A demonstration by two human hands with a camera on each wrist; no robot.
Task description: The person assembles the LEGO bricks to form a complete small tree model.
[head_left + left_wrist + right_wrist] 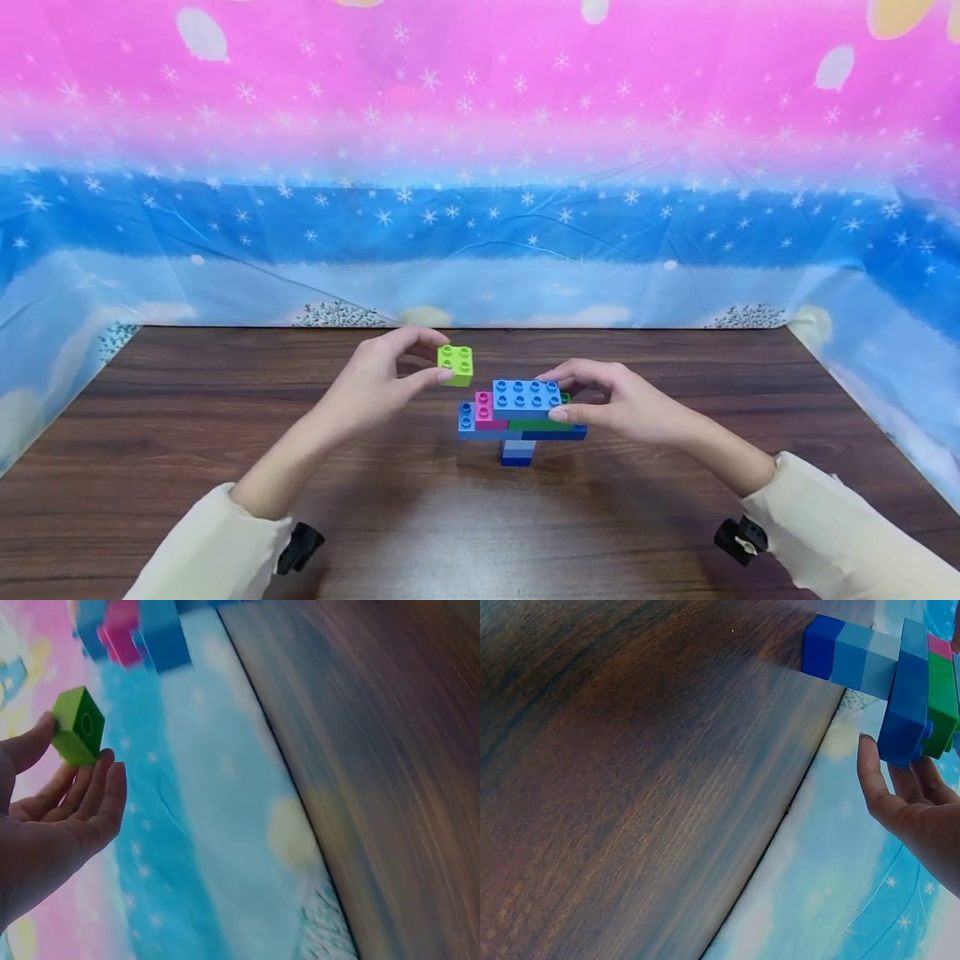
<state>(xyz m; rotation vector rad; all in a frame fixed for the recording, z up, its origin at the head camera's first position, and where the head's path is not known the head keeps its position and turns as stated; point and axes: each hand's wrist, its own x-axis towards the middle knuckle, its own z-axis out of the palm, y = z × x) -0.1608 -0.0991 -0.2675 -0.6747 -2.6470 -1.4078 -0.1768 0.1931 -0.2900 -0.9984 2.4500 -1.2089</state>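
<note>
My left hand (375, 375) pinches a lime green square building brick (455, 367) between thumb and fingers, in the air left of the stack. In the left wrist view the brick (79, 726) shows its side and the thumb and fingertips on it. My right hand (618, 400) grips the right end of the blue eight-stud brick (527, 398) at the top of the stack, thumb in front and fingers behind. Below it lie a pink brick (483, 408) and a green brick (943, 701), on a wider blue layer (487, 435). A narrow column of blue bricks (847, 656) carries them.
The stack stands on a dark wood-grain table (300, 467). A pink and blue snowflake cloth (480, 208) hangs behind the table and along its sides. Black wrist cameras (300, 548) sit at both cream sleeves (217, 542).
</note>
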